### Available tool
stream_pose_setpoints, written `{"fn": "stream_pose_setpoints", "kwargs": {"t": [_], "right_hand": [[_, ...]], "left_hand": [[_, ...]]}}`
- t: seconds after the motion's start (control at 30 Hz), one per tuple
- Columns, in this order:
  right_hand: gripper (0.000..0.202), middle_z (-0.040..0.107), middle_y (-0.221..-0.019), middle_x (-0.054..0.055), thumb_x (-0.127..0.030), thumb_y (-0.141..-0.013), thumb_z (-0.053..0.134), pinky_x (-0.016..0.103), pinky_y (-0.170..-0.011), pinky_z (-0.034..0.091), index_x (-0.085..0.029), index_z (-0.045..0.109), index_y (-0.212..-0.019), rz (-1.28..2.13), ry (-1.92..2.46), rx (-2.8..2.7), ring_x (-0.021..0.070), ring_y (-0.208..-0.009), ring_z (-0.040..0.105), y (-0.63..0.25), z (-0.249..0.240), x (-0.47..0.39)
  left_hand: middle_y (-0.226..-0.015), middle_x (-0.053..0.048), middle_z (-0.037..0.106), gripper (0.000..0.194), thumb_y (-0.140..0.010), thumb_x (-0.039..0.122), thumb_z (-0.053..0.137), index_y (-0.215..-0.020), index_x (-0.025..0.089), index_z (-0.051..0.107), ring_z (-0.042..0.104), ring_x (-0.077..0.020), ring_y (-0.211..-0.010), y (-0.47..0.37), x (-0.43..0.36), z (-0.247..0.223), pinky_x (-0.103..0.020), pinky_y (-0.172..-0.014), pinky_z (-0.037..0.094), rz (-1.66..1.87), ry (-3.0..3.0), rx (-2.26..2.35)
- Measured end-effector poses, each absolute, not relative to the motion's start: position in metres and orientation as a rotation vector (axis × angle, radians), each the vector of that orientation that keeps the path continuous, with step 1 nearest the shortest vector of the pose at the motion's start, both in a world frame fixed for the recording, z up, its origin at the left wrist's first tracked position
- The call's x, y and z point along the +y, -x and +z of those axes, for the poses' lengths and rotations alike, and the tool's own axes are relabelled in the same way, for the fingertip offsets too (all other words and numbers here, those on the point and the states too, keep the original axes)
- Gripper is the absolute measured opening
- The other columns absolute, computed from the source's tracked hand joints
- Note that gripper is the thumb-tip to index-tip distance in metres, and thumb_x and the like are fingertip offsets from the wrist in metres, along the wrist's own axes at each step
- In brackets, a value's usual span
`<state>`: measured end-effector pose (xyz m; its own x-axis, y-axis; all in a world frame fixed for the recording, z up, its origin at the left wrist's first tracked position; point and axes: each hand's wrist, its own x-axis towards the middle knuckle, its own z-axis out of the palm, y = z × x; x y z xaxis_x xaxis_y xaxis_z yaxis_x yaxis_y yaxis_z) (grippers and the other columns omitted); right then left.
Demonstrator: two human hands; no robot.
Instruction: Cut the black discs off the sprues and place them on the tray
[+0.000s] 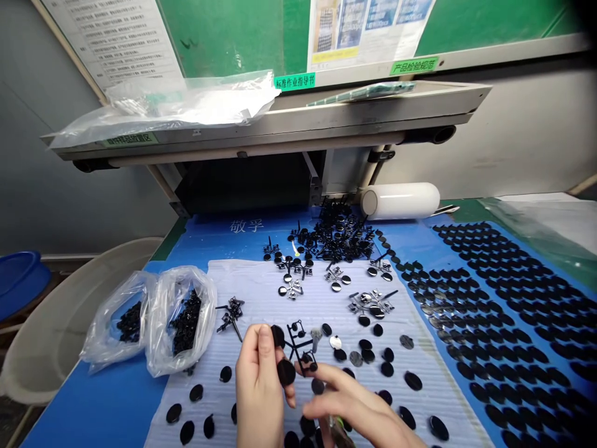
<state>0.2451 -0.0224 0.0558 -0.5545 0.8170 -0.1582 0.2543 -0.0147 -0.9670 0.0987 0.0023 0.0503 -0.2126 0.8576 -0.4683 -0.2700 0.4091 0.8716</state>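
My left hand (262, 379) is closed on a black plastic sprue (298, 345) with round black discs at its left side, held above the white ribbed sheet (224, 354). Close beside it, at the lower right, my right hand (354, 398) has its index finger stretched toward the sprue. A tool with a bit of green (339, 430) shows under its palm, gripped by the curled fingers. Loose black discs (413, 380) lie around both hands. Further back are more sprues (373, 303) with discs on them.
A heap of black parts (342, 233) lies at the back, near a white cylinder (403, 200). Rows of black discs (508, 292) cover the right side. Two clear bags (156, 323) of small parts stand left, beside a large pale tub (46, 336). A shelf (326, 121) overhangs the back.
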Motion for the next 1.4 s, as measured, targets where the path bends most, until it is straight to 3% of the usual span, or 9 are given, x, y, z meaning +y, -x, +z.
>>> {"fn": "stream_pose_setpoints", "kwargs": {"t": [0.13, 0.23, 0.4, 0.7, 1.13, 1.4], "right_hand": [[0.052, 0.043, -0.118, 0.009, -0.005, -0.054, 0.045, 0.033, -0.079, 0.041, -0.021, 0.052, -0.103, 1.496, 1.158, -1.865, 0.0224, -0.09, 0.051, -0.256, 0.047, -0.019], [0.063, 0.048, -0.103, 0.007, -0.003, -0.044, 0.036, 0.033, -0.085, 0.036, -0.019, 0.047, -0.104, 1.379, 1.196, -1.98, 0.0238, -0.101, 0.044, -0.256, 0.04, -0.017], [0.06, 0.046, -0.094, 0.005, -0.007, -0.043, 0.034, 0.03, -0.078, 0.039, -0.02, 0.044, -0.1, 1.341, 1.151, -2.03, 0.0214, -0.09, 0.045, -0.246, 0.035, -0.019], [0.046, 0.044, -0.083, 0.003, -0.007, -0.043, 0.035, 0.026, -0.066, 0.04, -0.02, 0.043, -0.086, 1.326, 1.109, -2.162, 0.0176, -0.075, 0.045, -0.244, 0.038, -0.017], [0.028, 0.051, -0.067, 0.002, -0.008, -0.05, 0.037, 0.027, -0.06, 0.042, -0.02, 0.046, -0.074, 1.061, 1.116, -2.229, 0.0177, -0.063, 0.051, -0.245, 0.026, -0.019], [0.033, 0.049, -0.068, 0.001, -0.006, -0.05, 0.035, 0.026, -0.056, 0.038, -0.02, 0.045, -0.078, 0.841, 1.212, -2.22, 0.0194, -0.067, 0.051, -0.246, 0.024, -0.013]], "left_hand": [[-0.053, 0.009, 0.033, 0.034, -0.072, 0.057, 0.041, -0.073, 0.023, 0.039, 0.027, -0.004, -0.035, -0.094, 0.004, 0.059, -0.017, -0.032, 0.019, 1.104, -0.569, 1.449], [-0.048, 0.01, 0.026, 0.032, -0.073, 0.052, 0.046, -0.066, 0.022, 0.036, 0.017, -0.0042, -0.036, -0.095, 0.002, 0.068, -0.017, -0.032, 0.013, 1.086, -0.556, 1.345], [-0.043, 0.01, 0.022, 0.033, -0.077, 0.042, 0.049, -0.057, 0.02, 0.034, 0.015, -0.0039, -0.035, -0.097, -0.004, 0.069, -0.019, -0.035, 0.014, 1.042, -0.654, 1.228], [-0.042, 0.01, 0.027, 0.031, -0.077, 0.041, 0.049, -0.058, 0.019, 0.038, 0.019, -0.0035, -0.036, -0.095, -0.008, 0.064, -0.019, -0.036, 0.015, 0.976, -0.68, 1.176], [-0.038, 0.012, 0.029, 0.03, -0.079, 0.04, 0.047, -0.06, 0.02, 0.036, 0.016, -0.0003, -0.028, -0.094, -0.01, 0.06, -0.013, -0.028, 0.014, 0.956, -0.57, 1.131], [-0.033, 0.012, 0.03, 0.026, -0.078, 0.035, 0.049, -0.06, 0.019, 0.039, 0.013, 0.0002, -0.026, -0.087, -0.01, 0.058, -0.011, -0.025, 0.01, 0.994, -0.505, 1.124]]}}
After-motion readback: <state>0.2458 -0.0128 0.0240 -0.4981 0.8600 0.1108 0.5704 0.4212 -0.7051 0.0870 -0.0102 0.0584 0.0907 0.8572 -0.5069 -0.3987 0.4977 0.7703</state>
